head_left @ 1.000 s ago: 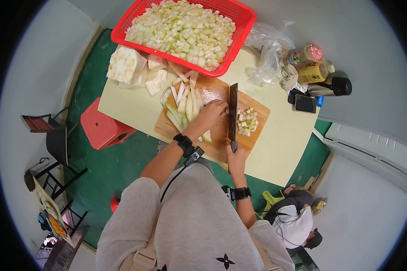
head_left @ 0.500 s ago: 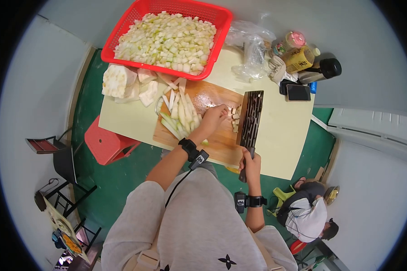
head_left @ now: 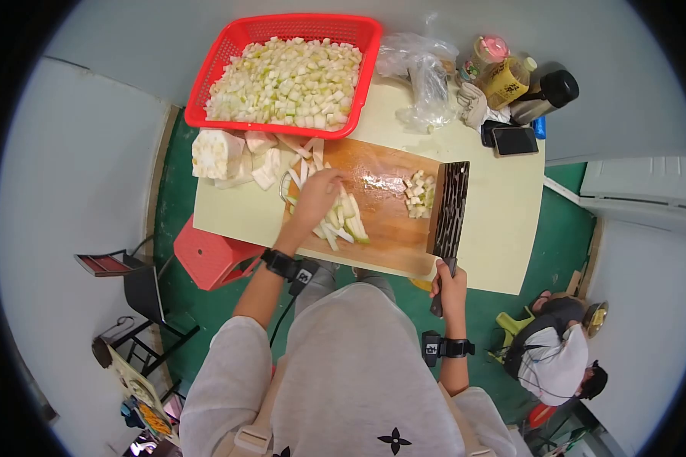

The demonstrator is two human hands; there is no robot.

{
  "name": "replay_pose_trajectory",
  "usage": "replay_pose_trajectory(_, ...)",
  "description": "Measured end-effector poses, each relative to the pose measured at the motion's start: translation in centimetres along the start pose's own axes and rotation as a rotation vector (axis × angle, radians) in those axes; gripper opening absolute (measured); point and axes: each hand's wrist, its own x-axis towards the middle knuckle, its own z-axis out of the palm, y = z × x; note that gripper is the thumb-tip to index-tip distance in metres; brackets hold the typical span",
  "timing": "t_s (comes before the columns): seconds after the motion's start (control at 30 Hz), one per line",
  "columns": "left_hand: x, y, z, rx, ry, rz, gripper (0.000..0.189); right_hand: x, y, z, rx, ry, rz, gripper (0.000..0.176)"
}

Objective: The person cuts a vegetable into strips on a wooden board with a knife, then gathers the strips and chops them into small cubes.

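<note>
My right hand (head_left: 450, 283) is closed round the handle of a cleaver (head_left: 450, 213), whose broad patterned blade stands at the right end of the wooden cutting board (head_left: 389, 247). Just left of the blade lies a small pile of diced pieces (head_left: 419, 193). My left hand (head_left: 320, 194) is over the pale vegetable strips (head_left: 347, 217) on the board's left part. Its fingers are bent and close together, and whether they hold a strip is hidden.
Behind the board stands a red basket (head_left: 196, 107) of diced vegetable. Large peeled chunks (head_left: 217, 154) lie at left. A plastic bag (head_left: 427, 84), bottles (head_left: 505, 82), a thermos (head_left: 545, 95) and phones (head_left: 514, 142) are at back right. A person (head_left: 552, 354) sits at lower right.
My left hand has moved left from the diced pieces to the strips. My right hand still holds the cleaver, now slightly farther right. The view has shifted, and more diced pieces show.
</note>
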Motion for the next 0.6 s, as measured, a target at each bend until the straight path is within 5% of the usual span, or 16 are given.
replay_pose_trajectory(0.33, -0.8, -1.8, -3.4, 0.293, 0.102, -0.452, 0.031, 1.1, -0.1, 0.9, -0.053, -0.056, -0.037, 0.036)
replay_pose_trajectory(0.6, 0.9, -0.9, -0.2, 0.381, 0.101, -0.431, 0.028, 1.5, -1.3, -0.5, -0.203, -0.066, -0.156, 0.032)
